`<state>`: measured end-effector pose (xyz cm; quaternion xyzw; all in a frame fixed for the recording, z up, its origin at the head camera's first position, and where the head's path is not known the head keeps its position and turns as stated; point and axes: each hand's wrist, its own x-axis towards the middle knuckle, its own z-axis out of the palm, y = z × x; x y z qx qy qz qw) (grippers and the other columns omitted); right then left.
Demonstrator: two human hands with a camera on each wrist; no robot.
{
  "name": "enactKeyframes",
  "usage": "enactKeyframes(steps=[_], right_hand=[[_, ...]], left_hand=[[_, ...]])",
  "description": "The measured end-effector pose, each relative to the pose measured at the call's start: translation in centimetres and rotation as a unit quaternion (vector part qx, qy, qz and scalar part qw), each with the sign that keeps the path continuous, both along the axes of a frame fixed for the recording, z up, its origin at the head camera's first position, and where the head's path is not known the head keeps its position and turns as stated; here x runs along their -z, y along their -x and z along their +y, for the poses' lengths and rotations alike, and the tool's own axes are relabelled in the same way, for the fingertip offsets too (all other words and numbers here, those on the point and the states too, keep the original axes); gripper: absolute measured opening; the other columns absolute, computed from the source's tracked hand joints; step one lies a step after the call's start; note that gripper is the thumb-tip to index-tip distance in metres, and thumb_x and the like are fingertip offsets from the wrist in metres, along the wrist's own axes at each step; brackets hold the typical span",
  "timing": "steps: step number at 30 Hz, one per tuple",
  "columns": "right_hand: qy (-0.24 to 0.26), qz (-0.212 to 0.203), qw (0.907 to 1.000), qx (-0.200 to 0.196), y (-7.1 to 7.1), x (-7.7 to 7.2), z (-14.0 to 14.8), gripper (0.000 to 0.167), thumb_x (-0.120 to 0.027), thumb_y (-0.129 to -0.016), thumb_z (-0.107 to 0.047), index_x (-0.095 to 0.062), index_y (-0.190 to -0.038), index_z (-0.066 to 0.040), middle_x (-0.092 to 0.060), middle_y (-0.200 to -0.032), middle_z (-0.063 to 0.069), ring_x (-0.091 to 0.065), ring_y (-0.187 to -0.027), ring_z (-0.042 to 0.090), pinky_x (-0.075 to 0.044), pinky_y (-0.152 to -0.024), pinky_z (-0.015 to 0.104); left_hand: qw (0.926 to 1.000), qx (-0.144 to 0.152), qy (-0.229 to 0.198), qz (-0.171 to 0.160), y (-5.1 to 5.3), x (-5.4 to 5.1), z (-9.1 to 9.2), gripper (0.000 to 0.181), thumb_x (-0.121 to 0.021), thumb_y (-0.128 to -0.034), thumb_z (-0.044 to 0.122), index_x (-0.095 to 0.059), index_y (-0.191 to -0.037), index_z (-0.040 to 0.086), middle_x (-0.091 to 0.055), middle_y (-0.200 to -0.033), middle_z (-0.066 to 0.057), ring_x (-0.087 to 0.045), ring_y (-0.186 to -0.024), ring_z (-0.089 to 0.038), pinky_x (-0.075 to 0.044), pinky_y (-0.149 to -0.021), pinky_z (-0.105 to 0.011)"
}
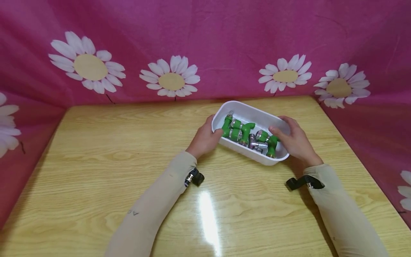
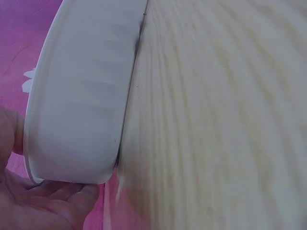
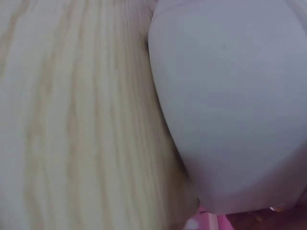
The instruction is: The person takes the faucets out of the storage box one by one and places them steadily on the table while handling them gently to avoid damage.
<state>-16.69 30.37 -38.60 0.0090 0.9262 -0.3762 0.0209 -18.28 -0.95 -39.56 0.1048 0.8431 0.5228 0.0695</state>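
A white oblong plastic tub (image 1: 253, 154) is set at a slant toward the far right of the table. In it lie several green fittings (image 1: 246, 132) with clear, shiny collars, which look like small taps or valves, and a chrome fitting (image 1: 259, 145). My left hand (image 1: 206, 138) grips the left end, thumb at the rim; in the left wrist view its fingers (image 2: 79, 199) press the outer end wall. My right hand (image 1: 297, 142) grips the right end, thumb reaching over the rim. The right wrist view shows mainly the tub's side (image 3: 230, 105). Its base is at or just above the tabletop.
The wood-grain table (image 1: 106, 160) runs to a pink cloth (image 1: 224, 46) with white daisies at the back and both sides. A dark wrist camera (image 1: 194, 177) sits on the left sleeve, another camera (image 1: 303, 183) on the right.
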Motion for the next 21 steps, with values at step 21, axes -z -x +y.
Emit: enactKeyframes(steps=[21], right_hand=[[0.009,-0.029,0.9987,-0.041,1.0,-0.2,-2.8,0.087,-0.056,-0.097,-0.063,-0.025,-0.164,-0.016,-0.029,-0.165,0.024,-0.036,-0.144,0.05,-0.03,-0.112,0.079]], left_hand=[[0.9986,0.008,0.022,-0.047,-1.2,-0.8,-3.6,0.069,-0.051,-0.0995,0.022,-0.024,-0.163,0.016,-0.047,-0.159,-0.01,-0.051,-0.14,-0.028,-0.038,-0.121,-0.052]])
